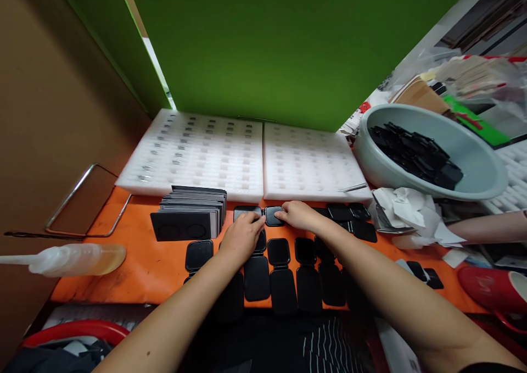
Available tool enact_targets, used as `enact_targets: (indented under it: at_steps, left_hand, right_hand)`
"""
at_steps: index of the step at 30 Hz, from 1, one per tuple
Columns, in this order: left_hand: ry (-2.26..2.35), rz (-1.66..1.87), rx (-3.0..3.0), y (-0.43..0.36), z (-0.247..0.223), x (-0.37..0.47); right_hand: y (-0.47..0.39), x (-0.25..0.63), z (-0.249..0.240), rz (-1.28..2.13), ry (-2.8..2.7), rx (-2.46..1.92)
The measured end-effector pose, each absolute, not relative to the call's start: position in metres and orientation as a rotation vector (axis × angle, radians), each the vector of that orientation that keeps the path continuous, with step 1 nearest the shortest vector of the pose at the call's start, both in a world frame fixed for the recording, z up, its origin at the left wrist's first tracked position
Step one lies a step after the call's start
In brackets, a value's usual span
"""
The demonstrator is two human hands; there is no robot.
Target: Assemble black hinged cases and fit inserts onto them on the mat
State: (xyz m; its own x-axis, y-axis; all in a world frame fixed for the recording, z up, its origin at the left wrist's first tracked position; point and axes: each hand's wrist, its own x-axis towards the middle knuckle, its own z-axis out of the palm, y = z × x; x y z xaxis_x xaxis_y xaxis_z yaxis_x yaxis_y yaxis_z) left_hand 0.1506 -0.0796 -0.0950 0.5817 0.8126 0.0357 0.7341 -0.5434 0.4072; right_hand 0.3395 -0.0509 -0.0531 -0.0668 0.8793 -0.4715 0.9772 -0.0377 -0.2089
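The left hand [242, 237] and right hand [300, 215] had bent fingers at opposite edges of a case [272, 218], just right of the stack [181, 226]; whether either pinched it, I could not tell. Uneven pressure might have skewed it or marked its face. Nearer the person and right of the stack, other cases [257, 278] lay close under the forearms, so a lowered arm could have shifted them. A leftward knock might have toppled the stack or, beyond it, the bottle [82, 260]
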Motion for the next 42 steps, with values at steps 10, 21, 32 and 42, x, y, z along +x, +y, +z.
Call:
enact_targets:
  at_steps: [10,21,32,42]
  left_hand:
    - [1.196,0.257,2.617,-0.083,-0.098,0.151]
    - [1.111,0.019,2.680,-0.079,-0.086,0.154]
    - [1.155,0.324,2.572,-0.071,-0.079,0.214]
    - [1.090,0.276,2.516,-0.050,-0.097,0.227]
  right_hand:
    - [-0.123,0.340,-0.073,-0.270,2.669,1.752]
    - [-0.126,0.322,-0.082,-0.241,2.614,1.965]
    - [-0.146,0.393,-0.088,-0.134,2.637,1.851]
    - [-0.129,0.377,-0.082,-0.179,2.458,1.754]
